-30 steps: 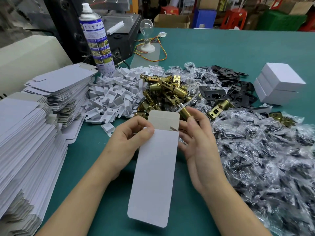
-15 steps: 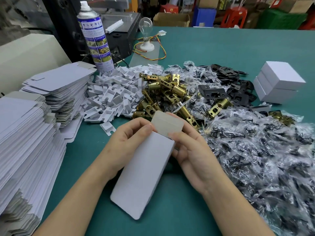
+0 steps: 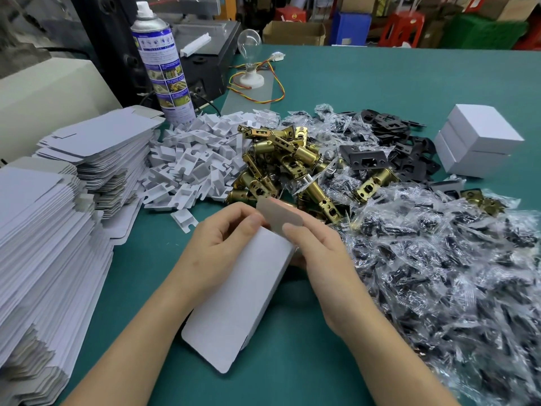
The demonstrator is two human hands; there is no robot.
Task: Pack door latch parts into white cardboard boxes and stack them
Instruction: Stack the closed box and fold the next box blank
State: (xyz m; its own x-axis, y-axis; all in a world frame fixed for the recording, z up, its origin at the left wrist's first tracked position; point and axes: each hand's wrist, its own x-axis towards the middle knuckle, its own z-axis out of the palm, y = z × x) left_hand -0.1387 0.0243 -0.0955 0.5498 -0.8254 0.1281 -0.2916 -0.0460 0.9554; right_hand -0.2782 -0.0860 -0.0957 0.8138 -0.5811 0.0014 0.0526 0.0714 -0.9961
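On the table (image 3: 380, 77), stacks of flat box blanks (image 3: 44, 230) fill the near left. A carton (image 3: 240, 288) is at near centre, left hand (image 3: 216, 250) and right hand (image 3: 319, 253) either side. Beyond it, left to right: plastic inserts (image 3: 199, 159), latch bodies (image 3: 281, 165), bagged screws (image 3: 439, 259). Two stacked boxes (image 3: 480, 142) sit far right; a spray can (image 3: 161, 63) stands far left.

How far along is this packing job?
Barely begun, it seems. Done: two closed white boxes stacked at right. In hand: the left hand and right hand fold one flat box. Left: heaps of brass latches, bagged screws and tall stacks of blanks.
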